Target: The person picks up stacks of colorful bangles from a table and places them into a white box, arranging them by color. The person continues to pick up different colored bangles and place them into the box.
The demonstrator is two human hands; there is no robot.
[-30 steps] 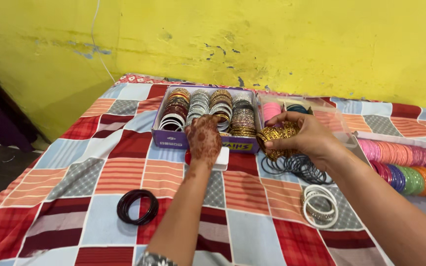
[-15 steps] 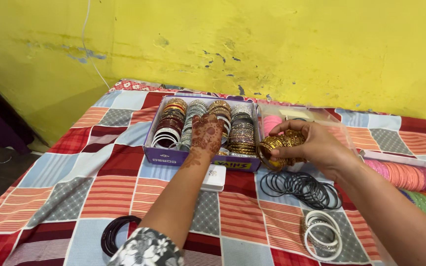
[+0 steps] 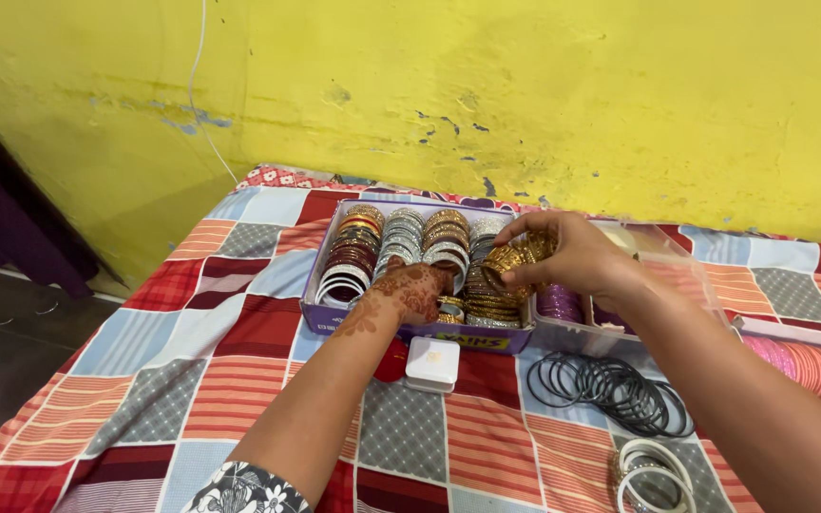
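Head view: both hands now at the bangle box

Change since the earlier pictures: the left hand, marked with henna, was on the checked cloth short of the box and now lies over the box's near edge, fingers down among the rows. The right hand has carried its stack of gold bangles from beside the box to just above its right-hand rows. Reading: work has shifted from the loose sets on the cloth to the box itself; the gold stack is at the box but not yet seated in a row.

Items, left to right:

1. Checked cloth, red, blue, grey and orange squares, covering the surface under everything.
2. Purple bangle box, open, long and shallow. Contents: upright rows of bangles; dark red and white at left, silver next, gold and silver toward the right. Nearly full.
3. Left hand, fingers curled into the middle rows; whether it grips anything cannot be told.
4. Small white case, closed, on the cloth just in front of the box.
5. Right hand, fingers closed around the gold stack.
6. Clear plastic box, behind the right hand; purple bangles show inside.
7. Black bangles, fanned loose on the cloth.
8. White bangles, near bottom edge.
9. Pink bangle row, far right.
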